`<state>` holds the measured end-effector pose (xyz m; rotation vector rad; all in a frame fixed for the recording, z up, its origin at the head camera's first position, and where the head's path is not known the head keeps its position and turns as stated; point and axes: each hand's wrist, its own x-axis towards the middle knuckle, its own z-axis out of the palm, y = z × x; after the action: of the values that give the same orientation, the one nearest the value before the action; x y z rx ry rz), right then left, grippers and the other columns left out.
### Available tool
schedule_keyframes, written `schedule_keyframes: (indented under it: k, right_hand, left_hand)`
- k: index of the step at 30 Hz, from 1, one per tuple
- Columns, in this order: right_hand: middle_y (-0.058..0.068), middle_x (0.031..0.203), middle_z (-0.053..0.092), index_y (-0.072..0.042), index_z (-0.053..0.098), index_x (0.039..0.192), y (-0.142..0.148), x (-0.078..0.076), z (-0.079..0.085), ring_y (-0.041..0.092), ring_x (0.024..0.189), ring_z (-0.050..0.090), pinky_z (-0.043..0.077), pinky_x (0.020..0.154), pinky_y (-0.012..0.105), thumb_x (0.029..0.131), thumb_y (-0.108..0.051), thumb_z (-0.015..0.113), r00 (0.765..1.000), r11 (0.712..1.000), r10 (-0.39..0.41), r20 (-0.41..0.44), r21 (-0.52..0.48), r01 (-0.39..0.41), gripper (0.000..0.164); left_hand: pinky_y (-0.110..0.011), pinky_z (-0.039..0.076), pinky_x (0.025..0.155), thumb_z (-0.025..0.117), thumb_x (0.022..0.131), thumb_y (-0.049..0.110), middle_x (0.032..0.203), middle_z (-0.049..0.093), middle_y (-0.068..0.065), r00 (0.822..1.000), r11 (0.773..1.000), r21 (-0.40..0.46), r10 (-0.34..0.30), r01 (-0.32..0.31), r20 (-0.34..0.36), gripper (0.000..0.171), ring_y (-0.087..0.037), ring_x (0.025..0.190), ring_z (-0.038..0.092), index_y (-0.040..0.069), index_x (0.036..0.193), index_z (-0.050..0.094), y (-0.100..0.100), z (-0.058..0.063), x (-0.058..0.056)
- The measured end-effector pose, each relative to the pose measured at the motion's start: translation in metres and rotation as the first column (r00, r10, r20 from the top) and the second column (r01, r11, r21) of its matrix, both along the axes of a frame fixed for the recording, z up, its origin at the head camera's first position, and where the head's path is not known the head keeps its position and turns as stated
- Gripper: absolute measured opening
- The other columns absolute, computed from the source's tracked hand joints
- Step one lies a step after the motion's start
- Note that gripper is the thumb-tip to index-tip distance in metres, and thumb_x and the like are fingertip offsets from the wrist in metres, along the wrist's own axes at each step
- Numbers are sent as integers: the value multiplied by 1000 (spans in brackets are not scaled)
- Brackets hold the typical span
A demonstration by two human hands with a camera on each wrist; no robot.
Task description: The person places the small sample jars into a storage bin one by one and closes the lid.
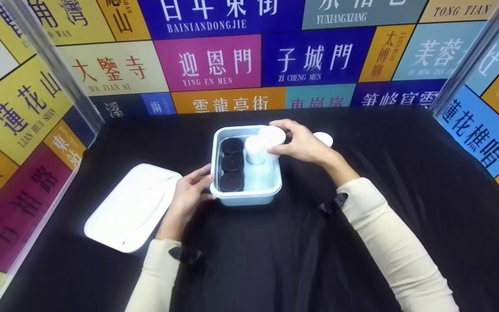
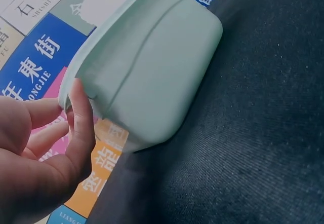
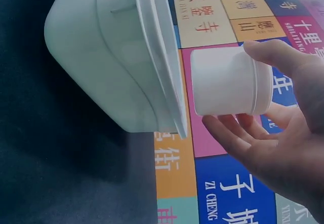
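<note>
A pale green plastic box stands on the black cloth in the head view. Three black round-lidded jars line its left side, and a white jar stands at its upper middle. My left hand grips the box's left rim; the left wrist view shows the thumb and a finger at that rim. Above the box's far right part, my right hand holds a second white jar by its lid end, thumb on one side and fingers on the other. That jar is clear of the rim.
A white lid lies on the black cloth left of the box. Another white round jar sits right of the box, partly hidden behind my right hand. Printed panels with clear frame posts enclose the back and sides.
</note>
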<state>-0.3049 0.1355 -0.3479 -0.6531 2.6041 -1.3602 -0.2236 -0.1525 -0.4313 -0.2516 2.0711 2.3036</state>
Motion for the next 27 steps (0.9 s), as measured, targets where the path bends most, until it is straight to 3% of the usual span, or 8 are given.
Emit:
schedule_keyframes:
  k: [4,9,18,27]
  right_hand:
    - [18,140,51,-5,48,146,-8,-3,-1,37,126,54,45,111,49,83,-16,80,999,997,35,-23,72,-33,71]
    - [19,135,52,-10,51,144,-19,-4,-1,34,122,53,46,108,47,80,-19,81,998,982,47,-47,185,-38,71]
    - [18,129,54,-7,54,138,-36,-11,-2,32,116,52,45,109,46,76,-21,85,996,942,59,-62,335,-35,70]
    - [19,138,47,-4,52,141,-46,-11,-9,33,126,50,40,117,43,77,-22,83,990,884,135,-48,457,-98,73]
  left_hand:
    - [-22,59,56,62,97,5,116,60,-19,1000,1000,4,-10,10,13,45,-14,77,64,2,142,55,-1,2,0]
    - [-23,60,59,62,95,3,123,59,-23,999,1000,9,-28,28,24,49,-14,82,65,1,143,53,-2,3,2]
    - [-23,60,61,62,93,0,128,58,-25,999,999,14,-45,45,19,53,-14,85,65,1,145,51,-3,5,-1]
    - [-24,61,63,61,95,0,127,57,-22,998,999,-12,-49,50,36,52,-16,89,65,3,145,50,-4,4,1]
